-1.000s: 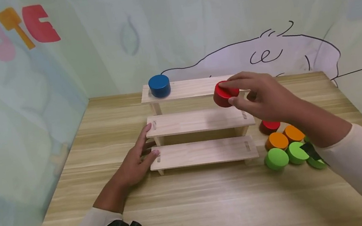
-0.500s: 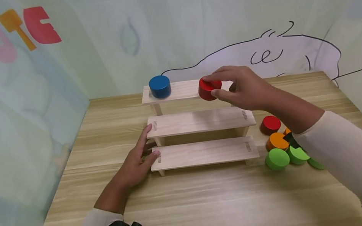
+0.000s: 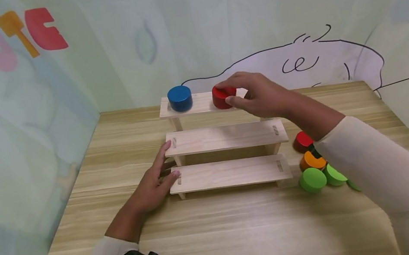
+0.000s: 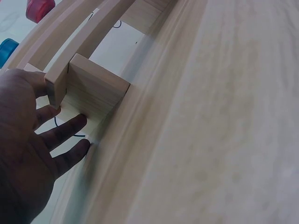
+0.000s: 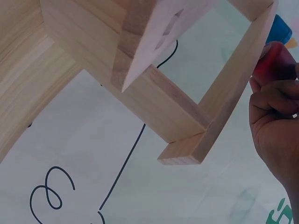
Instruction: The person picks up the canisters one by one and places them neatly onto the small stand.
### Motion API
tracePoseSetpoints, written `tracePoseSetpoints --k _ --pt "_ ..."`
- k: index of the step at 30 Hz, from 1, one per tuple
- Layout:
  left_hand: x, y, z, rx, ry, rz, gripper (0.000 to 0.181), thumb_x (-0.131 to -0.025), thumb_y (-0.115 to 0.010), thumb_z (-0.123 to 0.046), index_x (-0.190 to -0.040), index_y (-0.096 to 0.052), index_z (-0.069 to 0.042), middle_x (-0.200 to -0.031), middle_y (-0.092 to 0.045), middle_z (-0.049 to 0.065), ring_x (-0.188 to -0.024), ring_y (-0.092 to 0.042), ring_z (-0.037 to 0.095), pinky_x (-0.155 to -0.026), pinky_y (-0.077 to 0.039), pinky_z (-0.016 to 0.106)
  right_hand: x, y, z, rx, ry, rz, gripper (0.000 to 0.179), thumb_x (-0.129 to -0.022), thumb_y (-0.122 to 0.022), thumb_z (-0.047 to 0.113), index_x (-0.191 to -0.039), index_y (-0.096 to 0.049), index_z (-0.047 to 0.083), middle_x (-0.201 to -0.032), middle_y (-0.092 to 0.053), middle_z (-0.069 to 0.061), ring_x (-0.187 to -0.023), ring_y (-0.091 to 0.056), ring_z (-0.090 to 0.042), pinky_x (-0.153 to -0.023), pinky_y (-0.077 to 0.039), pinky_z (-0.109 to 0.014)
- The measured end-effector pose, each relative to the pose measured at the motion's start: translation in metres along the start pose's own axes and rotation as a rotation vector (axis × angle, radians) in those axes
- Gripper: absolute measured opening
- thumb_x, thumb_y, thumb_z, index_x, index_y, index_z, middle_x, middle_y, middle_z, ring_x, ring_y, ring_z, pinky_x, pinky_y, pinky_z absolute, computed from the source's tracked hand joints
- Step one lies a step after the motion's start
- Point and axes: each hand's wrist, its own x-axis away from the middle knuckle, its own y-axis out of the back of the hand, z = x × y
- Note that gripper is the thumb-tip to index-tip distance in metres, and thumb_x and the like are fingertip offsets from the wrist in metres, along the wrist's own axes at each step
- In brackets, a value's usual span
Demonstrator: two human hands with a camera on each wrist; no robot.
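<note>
In the head view my right hand (image 3: pixel 263 95) pinches a red cylinder block (image 3: pixel 219 99) between thumb and fingers, at the top shelf of a three-step wooden stand (image 3: pixel 225 137). Whether the block bears on the shelf is hard to tell. A blue cylinder block (image 3: pixel 180 99) stands at that shelf's left end. My left hand (image 3: pixel 149 189) rests against the left end of the lower two shelves. Seen from the left wrist, its fingers (image 4: pixel 65 133) are spread loosely beside the stand's leg. The right wrist view shows the red block (image 5: pixel 276 65) in the fingers.
Right of the stand, on the wood-grain table (image 3: pixel 212 239), lie another red block (image 3: pixel 302 141), an orange block (image 3: pixel 311 160) and several green blocks (image 3: pixel 312 180). My right sleeve (image 3: pixel 384 176) covers part of this group. A printed cloth backdrop (image 3: pixel 190 29) rises behind the table.
My right hand has carried the red block leftward, and it now appears over the top shelf nearer the blue block. The left hand has stayed at the stand's left end.
</note>
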Motion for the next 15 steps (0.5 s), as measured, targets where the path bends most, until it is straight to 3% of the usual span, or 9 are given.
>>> tracePoseSetpoints --k 15 --pt "-0.0003 -0.0005 0.0024 0.005 -0.001 0.000 0.084 -0.114 -0.058 -0.020 -0.176 -0.005 -0.041 -0.178 -0.030 0.024 -0.148 -0.055 0.054 -0.116 -0.047 0.073 -0.0076 -0.0075 0.0010 0.006 -0.058 0.007 0.050 -0.111 -0.064 0.015 -0.160 -0.058 0.019 -0.158 -0.058 -0.008 -0.140 -0.056 -0.028 -0.108 -0.061 -0.049"
